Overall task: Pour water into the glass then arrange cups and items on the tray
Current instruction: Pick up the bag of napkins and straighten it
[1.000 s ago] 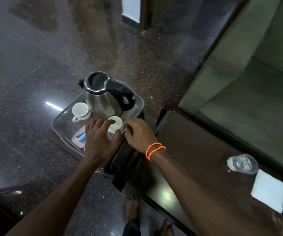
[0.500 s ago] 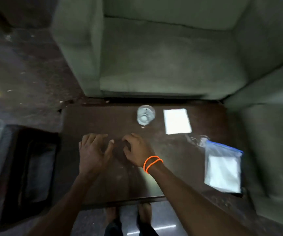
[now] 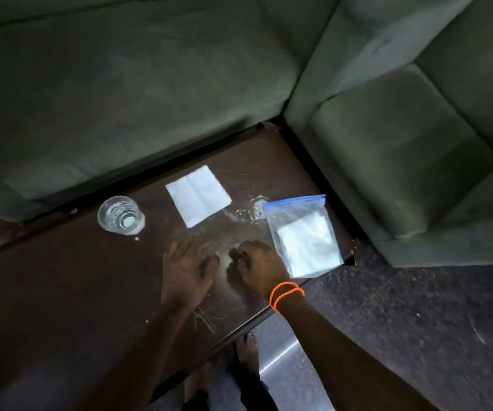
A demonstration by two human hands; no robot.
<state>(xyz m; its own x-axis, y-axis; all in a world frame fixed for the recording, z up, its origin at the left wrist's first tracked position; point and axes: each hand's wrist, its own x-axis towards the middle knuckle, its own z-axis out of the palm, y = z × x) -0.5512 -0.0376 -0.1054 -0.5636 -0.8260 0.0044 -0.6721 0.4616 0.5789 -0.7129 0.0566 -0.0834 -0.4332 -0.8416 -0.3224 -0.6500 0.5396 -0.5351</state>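
Observation:
A clear glass (image 3: 120, 215) with water in it stands upright on the dark brown table (image 3: 61, 292), toward its far left. A folded white napkin (image 3: 198, 195) lies flat to the right of the glass. A clear zip bag (image 3: 303, 236) with a blue seal and white contents lies near the table's right corner. My left hand (image 3: 186, 271) hovers palm down over the table, fingers apart, holding nothing. My right hand (image 3: 259, 266), with orange bands at the wrist, is beside the bag's left edge, fingers curled, nothing in it. The tray, kettle and cups are out of view.
A green sofa (image 3: 150, 84) runs along the table's far side, and a second green seat (image 3: 417, 143) stands at the right. A small crumpled clear wrapper (image 3: 248, 210) lies between napkin and bag. Dark stone floor (image 3: 402, 321) and my bare feet (image 3: 246, 350) show below the table edge.
The view swung right, away from the tray with the kettle and cups. Both hands left the cup on the tray and moved over the table toward the zip bag.

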